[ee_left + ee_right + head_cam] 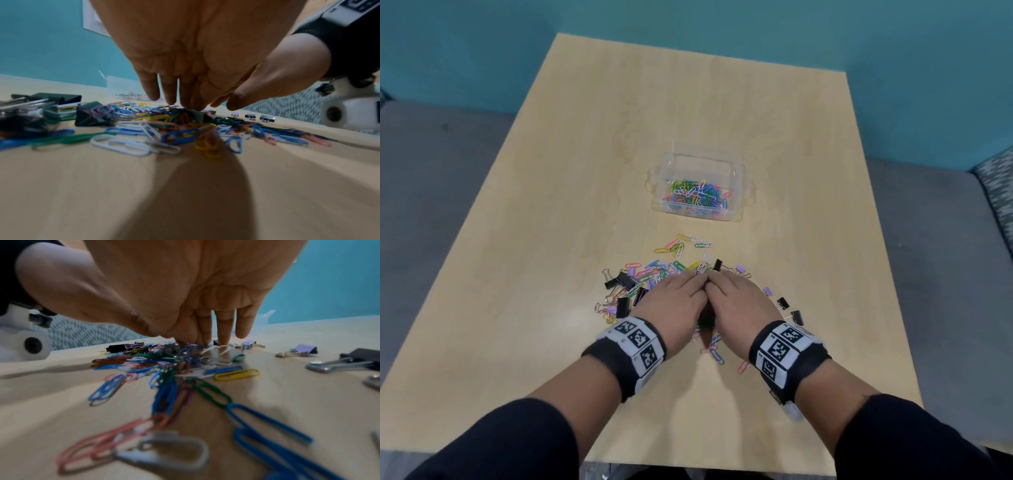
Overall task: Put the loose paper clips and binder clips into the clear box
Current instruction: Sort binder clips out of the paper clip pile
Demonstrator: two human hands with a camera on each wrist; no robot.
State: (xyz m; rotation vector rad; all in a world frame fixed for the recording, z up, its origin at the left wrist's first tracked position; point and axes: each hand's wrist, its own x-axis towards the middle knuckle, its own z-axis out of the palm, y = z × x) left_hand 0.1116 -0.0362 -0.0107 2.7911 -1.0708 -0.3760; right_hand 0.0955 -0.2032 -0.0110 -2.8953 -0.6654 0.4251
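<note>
A clear box [658, 192] stands mid-table with several coloured paper clips in it. Nearer me lies a loose pile of paper clips [678, 247] [180, 136] [164, 363], with black binder clips [625, 281] [88, 116] on its left and black and purple binder clips [796, 317] [306, 349] on its right. My left hand [671, 301] [174, 56] and right hand [736, 301] [205, 288] are side by side over the pile, index fingers touching. Their fingers point down nearly straight, tips on the clips. What lies under the palms is hidden.
The wooden table [551, 205] is bare to the left, right and beyond the box. Its near edge runs just below my forearms. A teal wall stands behind the far edge, and grey seating flanks both sides.
</note>
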